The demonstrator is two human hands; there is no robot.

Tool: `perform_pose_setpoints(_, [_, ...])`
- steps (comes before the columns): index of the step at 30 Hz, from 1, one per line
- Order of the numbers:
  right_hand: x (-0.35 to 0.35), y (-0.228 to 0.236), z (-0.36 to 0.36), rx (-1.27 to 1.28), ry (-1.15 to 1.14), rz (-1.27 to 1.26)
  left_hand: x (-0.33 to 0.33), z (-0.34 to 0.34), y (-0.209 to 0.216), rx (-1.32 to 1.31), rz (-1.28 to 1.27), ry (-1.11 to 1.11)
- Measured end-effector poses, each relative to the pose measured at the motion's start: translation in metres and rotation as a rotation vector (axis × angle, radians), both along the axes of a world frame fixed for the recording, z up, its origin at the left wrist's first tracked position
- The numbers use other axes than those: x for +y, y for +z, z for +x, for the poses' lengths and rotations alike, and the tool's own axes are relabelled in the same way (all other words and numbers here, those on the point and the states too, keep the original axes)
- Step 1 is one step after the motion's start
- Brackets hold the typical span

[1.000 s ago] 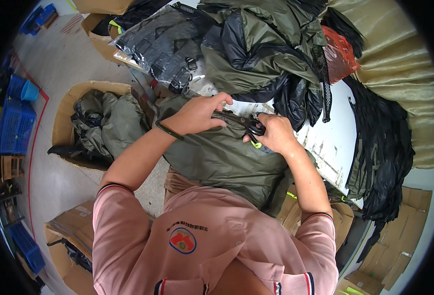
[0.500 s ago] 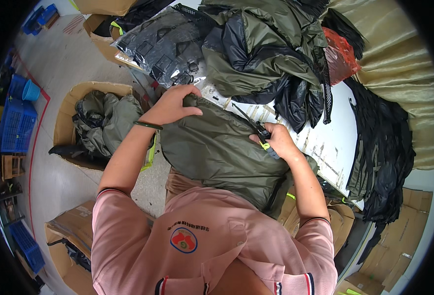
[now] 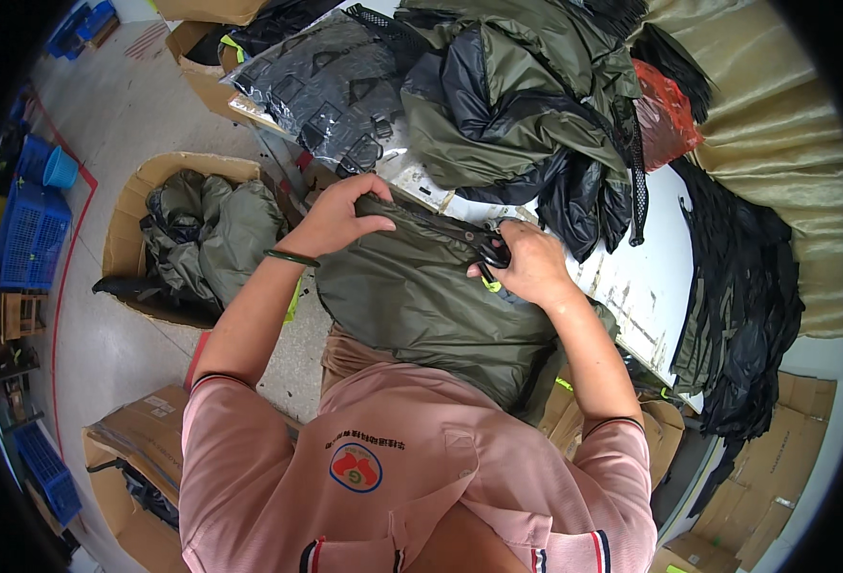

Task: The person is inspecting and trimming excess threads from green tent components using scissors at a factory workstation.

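Note:
An olive-green fabric piece lies across my lap and over the near edge of the white table. My left hand grips its upper left edge, thumb and forefinger on either side of the cloth. In my right hand is a pair of dark scissors, blades pointing left along the fabric's upper edge. A bit of yellow-green shows below the scissor handles, beside my fingers. Whether the blades touch the cloth I cannot tell.
Crumpled olive and black fabric is heaped on the white table, beside a clear bag of black buckles and a red bag. Black straps hang off the right side. A cardboard box of fabric stands left.
My right hand has shifted slightly up and left, and the scissors have swung flatter, now lying along the fabric's edge. My left hand keeps its hold almost in place.

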State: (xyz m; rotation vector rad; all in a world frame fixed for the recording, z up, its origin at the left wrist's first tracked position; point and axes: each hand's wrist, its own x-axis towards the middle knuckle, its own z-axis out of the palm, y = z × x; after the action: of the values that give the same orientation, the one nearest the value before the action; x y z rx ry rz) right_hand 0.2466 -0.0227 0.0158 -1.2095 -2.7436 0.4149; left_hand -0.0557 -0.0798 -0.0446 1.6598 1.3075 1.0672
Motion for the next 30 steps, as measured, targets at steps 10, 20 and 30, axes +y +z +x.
perform_pose_setpoints(10, [0.002,-0.034,0.021,0.102,-0.068,-0.182,-0.004,-0.023,-0.015,-0.362,-0.175,0.105])
perform_pose_setpoints(20, [0.0,0.026,-0.002,0.141,0.086,-0.016,-0.021,0.012,0.014,-0.793,-0.353,-0.085])
perform_pose_setpoints(30, [0.001,0.069,-0.018,-0.077,0.113,-0.078,-0.028,0.027,0.034,-0.722,-0.366,-0.125])
